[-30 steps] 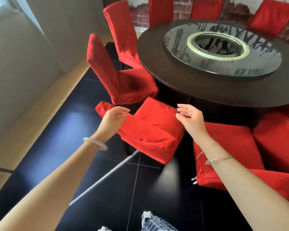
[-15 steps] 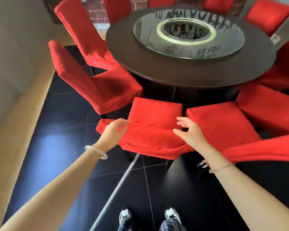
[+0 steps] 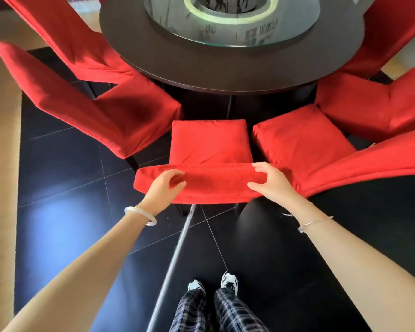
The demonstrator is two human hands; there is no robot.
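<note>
**Nearest: floor and feet.** Plaid trousers (image 3: 228,312) and a pair of sneakers (image 3: 229,281) stand on a black tiled floor (image 3: 65,212). A thin metal rod (image 3: 175,257) lies on the tiles, running from beside the feet to under the chair.

**Hands.** The left hand (image 3: 164,188), with a pale bangle (image 3: 140,215) at the wrist, curls its fingers over the top of the backrest (image 3: 213,188), a little in from the left corner. The right hand (image 3: 271,183), with a fine chain bracelet (image 3: 316,222) at the wrist, grips the right corner, thumb on the near face and fingers over the top. Both hold the backrest; neither is free.

**Item in hand.** The red-covered chair (image 3: 211,144) stands upright straight ahead, between the person and the worktop. The long axis of the backrest top runs left to right, square to both forearms. The seat points away, and its front edge is close to the worktop's rim. The two hands are about equally near, one to each side of the midline. Judgement: any push or pull should go along the seat's line, toward or away from the worktop. The even two-handed hold should keep the chair from swinging.

**Flanking.** The left neighbour chair (image 3: 94,109) is angled inward. The right neighbour chair (image 3: 302,140) stands just beside the held one, and the right hand is close to its backrest.

**Farthest.** A round dark worktop (image 3: 225,65) carries a glass turntable (image 3: 237,27).
</note>
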